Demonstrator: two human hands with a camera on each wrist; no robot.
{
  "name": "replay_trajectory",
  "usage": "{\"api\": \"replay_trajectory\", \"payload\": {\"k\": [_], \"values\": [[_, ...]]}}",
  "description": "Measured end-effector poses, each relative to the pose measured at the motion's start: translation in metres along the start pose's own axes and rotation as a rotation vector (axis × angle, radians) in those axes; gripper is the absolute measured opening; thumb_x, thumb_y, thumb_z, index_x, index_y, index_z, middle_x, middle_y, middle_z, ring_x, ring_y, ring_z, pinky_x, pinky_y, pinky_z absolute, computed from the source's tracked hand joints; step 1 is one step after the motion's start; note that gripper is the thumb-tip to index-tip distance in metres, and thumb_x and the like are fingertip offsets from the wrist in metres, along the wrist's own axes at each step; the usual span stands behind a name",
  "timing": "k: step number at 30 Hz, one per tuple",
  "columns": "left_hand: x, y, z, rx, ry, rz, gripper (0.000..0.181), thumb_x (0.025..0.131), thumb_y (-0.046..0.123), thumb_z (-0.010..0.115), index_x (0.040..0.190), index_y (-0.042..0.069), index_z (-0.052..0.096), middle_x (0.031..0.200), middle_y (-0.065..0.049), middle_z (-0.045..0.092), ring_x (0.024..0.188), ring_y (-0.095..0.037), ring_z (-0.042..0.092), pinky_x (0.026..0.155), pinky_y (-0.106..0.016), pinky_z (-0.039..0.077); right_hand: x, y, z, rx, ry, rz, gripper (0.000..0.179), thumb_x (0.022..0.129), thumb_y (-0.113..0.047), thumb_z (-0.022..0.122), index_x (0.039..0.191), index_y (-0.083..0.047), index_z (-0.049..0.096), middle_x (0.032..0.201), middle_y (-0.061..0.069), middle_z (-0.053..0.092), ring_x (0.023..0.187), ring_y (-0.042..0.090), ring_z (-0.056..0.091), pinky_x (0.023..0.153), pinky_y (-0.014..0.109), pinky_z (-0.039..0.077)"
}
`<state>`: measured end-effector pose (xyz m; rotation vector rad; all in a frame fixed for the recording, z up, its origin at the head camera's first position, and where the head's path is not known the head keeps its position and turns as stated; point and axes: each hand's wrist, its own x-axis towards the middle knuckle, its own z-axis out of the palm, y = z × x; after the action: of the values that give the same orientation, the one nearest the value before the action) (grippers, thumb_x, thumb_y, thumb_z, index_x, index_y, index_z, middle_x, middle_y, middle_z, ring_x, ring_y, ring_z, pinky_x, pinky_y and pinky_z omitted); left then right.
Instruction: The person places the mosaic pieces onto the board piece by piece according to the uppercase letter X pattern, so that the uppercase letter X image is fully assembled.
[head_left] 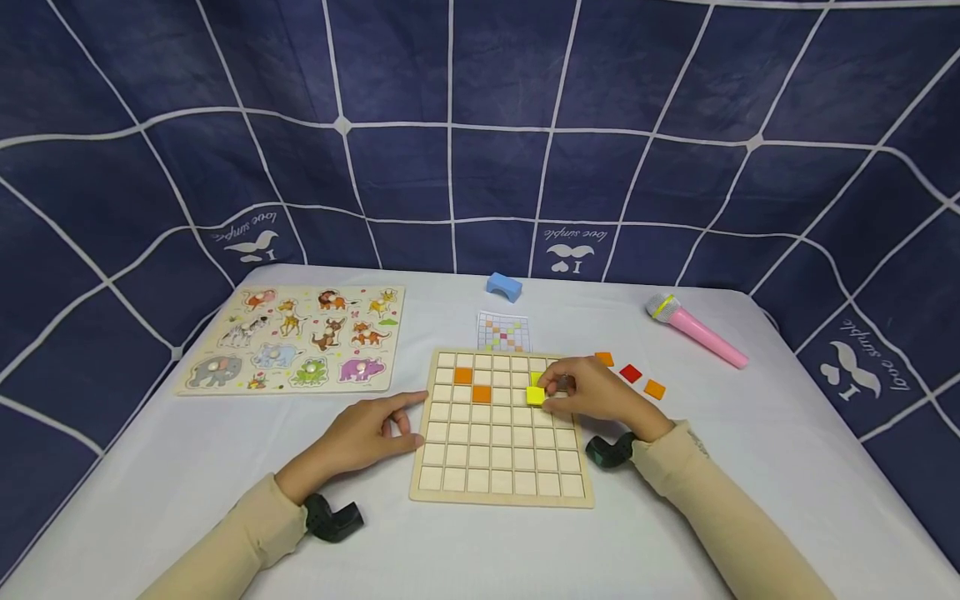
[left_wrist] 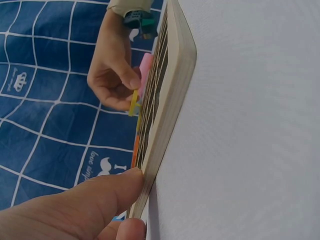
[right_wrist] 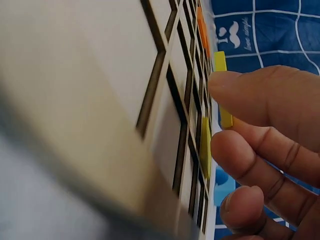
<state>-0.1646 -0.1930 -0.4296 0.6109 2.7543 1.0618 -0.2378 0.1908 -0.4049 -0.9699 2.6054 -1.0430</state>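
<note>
while most cells of the wooden grid board (head_left: 501, 483) lie bare, the tile laying looks only just begun, judging from what sits in it: two orange tiles (head_left: 472, 384) at about ten o'clock of the board's middle, and one yellow tile already seated under the right hand, as the right wrist view shows. the left hand (head_left: 363, 435) lies relaxed on the table with its fingertips pressed to the board's nine o'clock edge, holding nothing. the right hand (head_left: 592, 392) pinches a second yellow tile (head_left: 536, 395) between thumb and finger, just above the cells at about two o'clock of the board's middle; it is not yet down. three loose tiles (head_left: 631, 373), orange and red, wait on the cloth just past the right hand. beyond the board lies a pattern card (head_left: 503, 332), then a blue arch block (head_left: 504, 286). at ten o'clock rests an animal peg puzzle (head_left: 292, 337), at two o'clock a pink toy microphone (head_left: 696, 329). all sits on a white tablecloth (head_left: 787, 467), backed by a navy curtain (head_left: 450, 125) with white grid lines.
</note>
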Motion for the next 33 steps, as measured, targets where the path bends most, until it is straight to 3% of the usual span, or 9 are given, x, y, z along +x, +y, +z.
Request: {"api": "replay_trajectory", "payload": {"k": [14,33], "values": [[0.000,0.002,-0.001,0.003,-0.005,-0.011,0.062,0.094,0.028,0.086,0.148,0.005,0.065,0.086,0.012,0.061,0.065,-0.005,0.049,0.060,-0.025,0.039,0.017,-0.007,0.010,-0.093,-0.021,0.024,0.015,0.087,-0.005,0.088,0.097,-0.009,0.077,0.080,-0.009,0.062,0.065,0.008,0.047,0.067,0.027,0.041],[-0.001,0.001,-0.001,0.002,-0.003,-0.007,0.063,0.094,0.028,0.086,0.149,0.006,0.065,0.086,0.013,0.061,0.065,-0.005,0.049,0.060,-0.025,0.039,0.023,-0.015,0.009,-0.103,-0.076,0.057,0.016,0.086,-0.004,0.088,0.099,-0.008,0.079,0.077,-0.009,0.061,0.067,0.010,0.050,0.068,0.028,0.043]]}}
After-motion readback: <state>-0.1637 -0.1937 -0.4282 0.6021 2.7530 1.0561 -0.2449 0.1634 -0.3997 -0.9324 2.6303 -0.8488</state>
